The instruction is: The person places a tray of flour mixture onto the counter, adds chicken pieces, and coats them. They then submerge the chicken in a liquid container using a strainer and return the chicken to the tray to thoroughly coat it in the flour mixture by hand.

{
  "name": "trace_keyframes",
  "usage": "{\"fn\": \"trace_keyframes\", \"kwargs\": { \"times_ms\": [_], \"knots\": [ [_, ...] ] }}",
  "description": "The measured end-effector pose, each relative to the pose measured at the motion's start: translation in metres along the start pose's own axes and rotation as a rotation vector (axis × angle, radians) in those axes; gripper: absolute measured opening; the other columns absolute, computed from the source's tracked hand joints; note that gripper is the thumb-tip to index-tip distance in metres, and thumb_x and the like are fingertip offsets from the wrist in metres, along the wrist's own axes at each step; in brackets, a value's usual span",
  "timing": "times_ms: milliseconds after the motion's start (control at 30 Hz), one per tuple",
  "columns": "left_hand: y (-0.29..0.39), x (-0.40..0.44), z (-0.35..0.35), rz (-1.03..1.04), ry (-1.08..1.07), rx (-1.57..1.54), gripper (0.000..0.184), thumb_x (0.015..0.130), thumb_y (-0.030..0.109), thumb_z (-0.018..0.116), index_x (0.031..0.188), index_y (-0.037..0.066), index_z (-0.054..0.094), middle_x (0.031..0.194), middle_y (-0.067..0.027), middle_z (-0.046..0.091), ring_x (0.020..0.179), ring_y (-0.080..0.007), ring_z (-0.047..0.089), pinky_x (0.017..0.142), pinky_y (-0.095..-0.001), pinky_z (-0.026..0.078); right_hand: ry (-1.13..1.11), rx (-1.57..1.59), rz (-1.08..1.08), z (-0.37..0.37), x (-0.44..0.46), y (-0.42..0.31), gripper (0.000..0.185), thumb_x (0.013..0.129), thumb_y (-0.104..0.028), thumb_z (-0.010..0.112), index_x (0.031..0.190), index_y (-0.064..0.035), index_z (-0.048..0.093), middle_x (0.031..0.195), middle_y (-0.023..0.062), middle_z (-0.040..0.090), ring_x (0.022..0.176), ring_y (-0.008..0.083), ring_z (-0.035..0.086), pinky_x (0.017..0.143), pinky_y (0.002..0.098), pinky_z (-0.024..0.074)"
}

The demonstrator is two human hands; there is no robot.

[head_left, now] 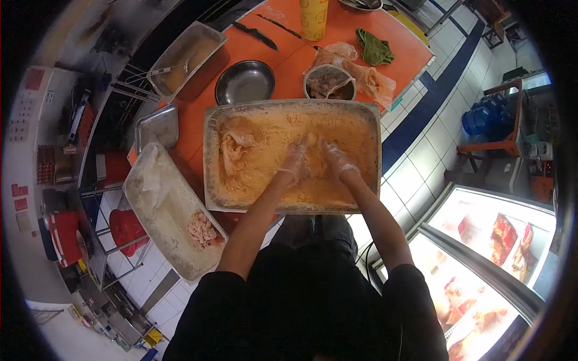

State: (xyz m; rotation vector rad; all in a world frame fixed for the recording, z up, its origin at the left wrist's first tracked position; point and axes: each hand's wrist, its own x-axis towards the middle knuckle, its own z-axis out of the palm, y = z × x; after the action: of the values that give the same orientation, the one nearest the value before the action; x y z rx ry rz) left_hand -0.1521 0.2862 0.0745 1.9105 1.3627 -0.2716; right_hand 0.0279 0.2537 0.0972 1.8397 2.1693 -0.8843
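Both of my hands wear clear plastic gloves dusted with crumbs. My left hand (pixel 294 161) reaches into the orange-tan breading flour (pixel 271 174), its stretched fingers partly sunk in it. Close by on the right, my right hand (pixel 337 157) also presses into the flour with its fingers apart. Small coated lumps (pixel 312 141) lie between the hands; what they are cannot be made out. The flour fills a large rectangular metal tray (pixel 208 156) at the table's near edge. A crumpled, flour-covered plastic bag or glove (pixel 233 150) rests in the tray's left part.
At lower left, a long tray (pixel 162 222) holds pale raw meat pieces (pixel 203 230). Behind stand a dark bowl (pixel 245 83), a meat-filled bowl (pixel 329 82), a deep pan (pixel 185 57) with a strainer, knives (pixel 256 35) and a green cloth (pixel 374 47). A lit freezer (pixel 481 240) stands right.
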Motion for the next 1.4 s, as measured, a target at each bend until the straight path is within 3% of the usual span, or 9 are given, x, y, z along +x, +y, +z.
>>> {"fn": "trace_keyframes", "kwargs": {
  "times_ms": [300,500,700,767,933,1033,1133,1200,1400],
  "knots": [
    [0.002,0.007,0.034,0.180,0.226,-0.539,0.068,0.083,0.006,0.058,0.147,0.003,0.035,0.130,-0.0180,0.056,0.110,-0.0304,0.057,0.093,-0.0376,0.047,0.255,0.575,-0.057,0.035,-0.012,0.002,0.046,0.079,-0.021,0.072,0.118,-0.0005,0.058,0.115,0.0215,0.065,0.108,0.0377,0.062,0.087,0.0459,0.0518],
    [0.047,-0.043,-0.035,0.030,0.023,-1.029,0.068,0.082,0.013,0.062,0.144,0.000,0.038,0.142,-0.0203,0.047,0.123,-0.0306,0.051,0.100,-0.0364,0.045,0.207,0.375,0.118,0.022,-0.014,-0.005,0.044,0.079,-0.027,0.073,0.116,-0.0049,0.060,0.110,0.0194,0.067,0.100,0.0360,0.065,0.086,0.0447,0.0520],
    [-0.020,-0.017,-0.039,0.025,0.059,-0.354,0.103,0.075,0.026,0.077,0.155,0.007,0.015,0.156,-0.0209,0.024,0.145,-0.0364,0.023,0.117,-0.0404,0.029,-0.016,0.154,0.316,-0.030,-0.022,0.013,0.052,0.079,-0.030,0.074,0.122,-0.0044,0.059,0.113,0.0219,0.066,0.105,0.0372,0.064,0.088,0.0445,0.0525],
    [-0.012,-0.030,-0.051,-0.019,0.002,-0.227,0.111,0.072,0.030,0.080,0.155,0.008,0.011,0.158,-0.0205,0.020,0.146,-0.0360,0.019,0.118,-0.0407,0.028,-0.092,0.208,0.233,-0.081,-0.049,0.000,0.086,0.078,-0.023,0.076,0.144,0.0039,0.029,0.123,0.0301,0.059,0.117,0.0406,0.058,0.094,0.0470,0.0498],
    [0.011,-0.002,-0.030,-0.005,-0.069,-0.002,0.116,0.074,0.036,0.082,0.157,0.012,0.003,0.160,-0.0203,0.012,0.149,-0.0345,0.010,0.120,-0.0411,0.024,0.035,0.035,0.062,0.011,-0.003,0.011,0.095,0.075,-0.022,0.078,0.150,-0.0007,0.023,0.139,0.0301,0.046,0.129,0.0377,0.048,0.106,0.0434,0.0410],
    [0.020,0.024,-0.017,-0.029,-0.005,-0.166,0.100,0.076,0.003,0.074,0.156,0.011,0.014,0.150,-0.0287,0.033,0.134,-0.0333,0.044,0.105,-0.0394,0.044,0.077,0.140,0.072,-0.001,0.003,-0.017,0.092,0.076,-0.023,0.078,0.151,-0.0044,0.026,0.143,0.0265,0.043,0.133,0.0362,0.043,0.110,0.0406,0.0368],
    [0.016,0.029,-0.024,-0.272,-0.224,-1.395,0.081,0.080,0.006,0.067,0.152,0.007,0.028,0.141,-0.0275,0.045,0.120,-0.0321,0.056,0.093,-0.0414,0.051,0.102,0.381,0.148,-0.020,-0.011,-0.024,0.082,0.079,-0.022,0.075,0.147,-0.0032,0.034,0.144,0.0240,0.044,0.133,0.0349,0.044,0.111,0.0396,0.0369],
    [0.015,0.018,-0.015,0.102,0.113,0.089,0.068,0.080,0.016,0.067,0.143,0.005,0.043,0.136,-0.0253,0.049,0.113,-0.0340,0.060,0.085,-0.0438,0.053,0.110,0.469,0.133,-0.013,-0.015,-0.024,0.075,0.081,-0.021,0.073,0.145,-0.0019,0.038,0.145,0.0234,0.044,0.132,0.0344,0.045,0.109,0.0399,0.0383],
    [0.037,-0.021,-0.054,0.048,-0.088,0.139,0.056,0.073,0.017,0.075,0.124,0.003,0.057,0.120,-0.0215,0.060,0.099,-0.0375,0.064,0.081,-0.0448,0.054,0.116,0.210,0.026,0.009,-0.005,-0.012,0.052,0.089,-0.023,0.059,0.136,-0.0019,0.048,0.122,0.0297,0.058,0.112,0.0379,0.060,0.094,0.0445,0.0501]
  ]
}}
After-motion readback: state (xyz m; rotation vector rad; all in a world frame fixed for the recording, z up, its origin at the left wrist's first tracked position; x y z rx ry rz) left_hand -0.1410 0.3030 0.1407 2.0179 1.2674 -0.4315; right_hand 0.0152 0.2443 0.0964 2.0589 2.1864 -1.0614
